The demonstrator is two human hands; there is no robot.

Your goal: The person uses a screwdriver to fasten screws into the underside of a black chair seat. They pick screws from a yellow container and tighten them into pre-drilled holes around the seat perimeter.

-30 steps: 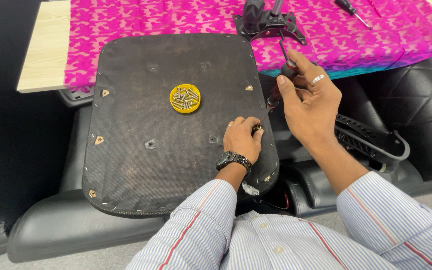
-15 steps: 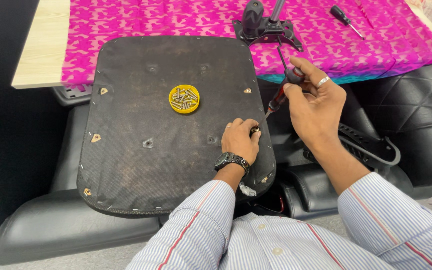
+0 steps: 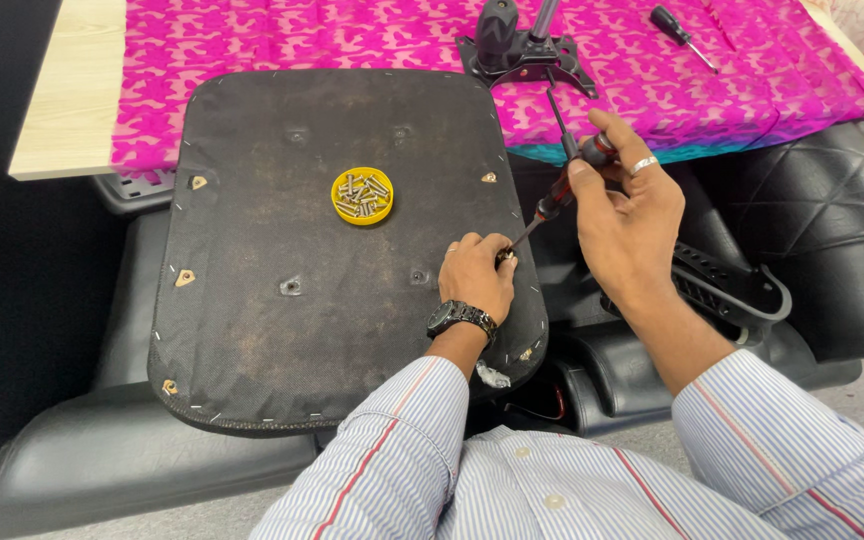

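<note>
Right hand, fingers closed on the screwdriver, sets its tip at the seat pan right edge, frame centre. Left hand pinches a screw there. Risk: tip slipping, striking fingers; screw dropping.

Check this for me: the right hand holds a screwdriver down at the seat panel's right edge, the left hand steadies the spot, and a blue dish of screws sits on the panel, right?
Not quite: the dish of screws is yellow, not blue, as the head view shows. The rest stands: the right hand holds the screwdriver at the seat panel edge, where the left hand steadies.
</note>
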